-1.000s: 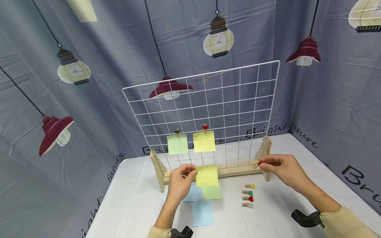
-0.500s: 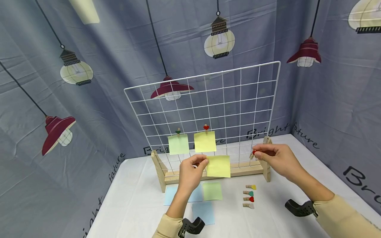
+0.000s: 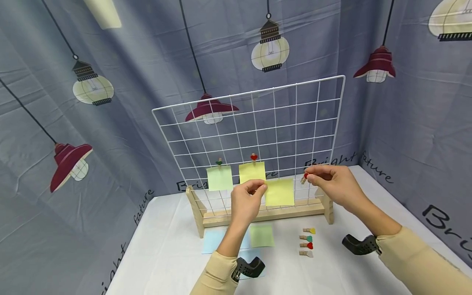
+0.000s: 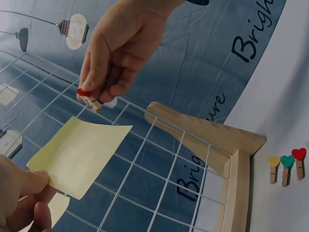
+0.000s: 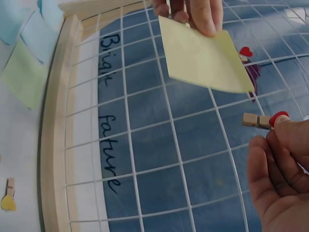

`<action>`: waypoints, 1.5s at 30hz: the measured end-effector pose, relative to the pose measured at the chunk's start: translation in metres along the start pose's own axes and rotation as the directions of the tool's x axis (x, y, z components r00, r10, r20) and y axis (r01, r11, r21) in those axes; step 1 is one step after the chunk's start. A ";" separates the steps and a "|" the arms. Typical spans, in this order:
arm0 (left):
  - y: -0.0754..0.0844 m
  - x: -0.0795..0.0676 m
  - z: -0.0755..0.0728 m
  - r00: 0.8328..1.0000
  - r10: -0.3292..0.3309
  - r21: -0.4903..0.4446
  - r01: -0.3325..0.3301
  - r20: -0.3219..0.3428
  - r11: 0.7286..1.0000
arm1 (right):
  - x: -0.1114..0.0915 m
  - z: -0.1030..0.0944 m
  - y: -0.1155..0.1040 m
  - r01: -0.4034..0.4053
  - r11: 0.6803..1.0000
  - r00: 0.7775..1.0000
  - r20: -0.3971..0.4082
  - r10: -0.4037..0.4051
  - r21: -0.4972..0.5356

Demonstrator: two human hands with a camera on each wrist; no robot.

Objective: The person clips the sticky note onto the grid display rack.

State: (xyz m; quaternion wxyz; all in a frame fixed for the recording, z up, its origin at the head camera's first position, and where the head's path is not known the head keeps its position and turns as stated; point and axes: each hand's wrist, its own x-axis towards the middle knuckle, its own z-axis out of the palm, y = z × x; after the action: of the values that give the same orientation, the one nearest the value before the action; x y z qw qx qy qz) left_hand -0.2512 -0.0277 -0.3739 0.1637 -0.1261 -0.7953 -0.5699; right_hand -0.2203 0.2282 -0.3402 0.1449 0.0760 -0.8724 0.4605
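My left hand (image 3: 248, 201) pinches a yellow sticky note (image 3: 280, 192) by its left edge, in front of the white wire grid (image 3: 285, 144). To the right, my right hand (image 3: 333, 183) grips a small wooden clothespin (image 5: 256, 120) with a red heart between thumb and fingers. In the right wrist view the clothespin is apart from the note. On the grid hang a pale green note (image 3: 220, 178) under a green-heart clothespin (image 3: 219, 162) and another yellow note (image 3: 252, 170) under a red-heart clothespin (image 3: 254, 158). My left hand partly covers that yellow note.
The grid stands in a wooden base (image 3: 263, 216) on a white table. Several heart clothespins (image 3: 306, 238) lie in a column at the front right. A green note (image 3: 262, 235) and blue notes (image 3: 213, 241) lie in front of the base, partly behind my left arm.
My left hand has raised the yellow note and moved it right, up against the grid's lower part. My right hand has come up and left with the red-heart clothespin, closer to the note.
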 end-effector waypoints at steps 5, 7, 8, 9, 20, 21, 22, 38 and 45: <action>0.004 0.006 0.007 1.000 -0.005 -0.009 0.004 -0.025 1.000 | 0.006 0.003 -0.006 -0.013 1.000 1.000 -0.013 0.012 -0.022; 0.006 0.008 0.009 0.999 -0.008 -0.025 0.007 -0.031 1.000 | 0.009 0.003 -0.008 -0.010 0.999 1.000 -0.024 0.009 -0.038; 0.007 0.009 0.011 0.999 -0.010 -0.032 0.009 -0.033 0.999 | 0.010 0.004 -0.009 -0.007 0.999 1.000 -0.028 0.006 -0.043; 0.008 0.011 0.013 0.999 -0.010 -0.042 0.008 -0.038 0.999 | 0.012 0.004 -0.011 -0.003 0.999 0.999 -0.036 0.002 -0.051; 0.019 0.025 0.026 0.998 -0.023 -0.066 0.019 -0.061 0.998 | 0.035 0.004 -0.026 0.038 0.997 0.996 -0.078 -0.044 -0.072; 0.019 0.025 0.027 0.998 -0.027 -0.068 0.022 -0.063 0.997 | 0.036 0.004 -0.027 0.035 0.997 0.996 -0.081 -0.041 -0.072; 0.019 0.026 0.028 0.998 -0.027 -0.068 0.023 -0.065 0.997 | 0.037 0.004 -0.028 0.034 0.997 0.996 -0.086 -0.040 -0.073; 0.023 0.037 0.040 0.993 -0.042 -0.056 0.036 -0.108 0.998 | 0.049 0.007 -0.027 0.032 0.999 0.988 -0.151 -0.035 -0.024; 0.024 0.039 0.042 0.991 -0.030 -0.051 0.023 -0.131 0.998 | 0.051 0.009 -0.030 0.007 1.000 0.987 -0.160 -0.007 -0.002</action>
State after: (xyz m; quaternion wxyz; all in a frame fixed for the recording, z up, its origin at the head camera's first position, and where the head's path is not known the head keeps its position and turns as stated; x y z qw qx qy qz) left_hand -0.2826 0.0206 -0.3493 0.2051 -0.0816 -0.7700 -0.5987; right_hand -0.2626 0.2035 -0.3051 0.2161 0.0416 -0.8582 0.4638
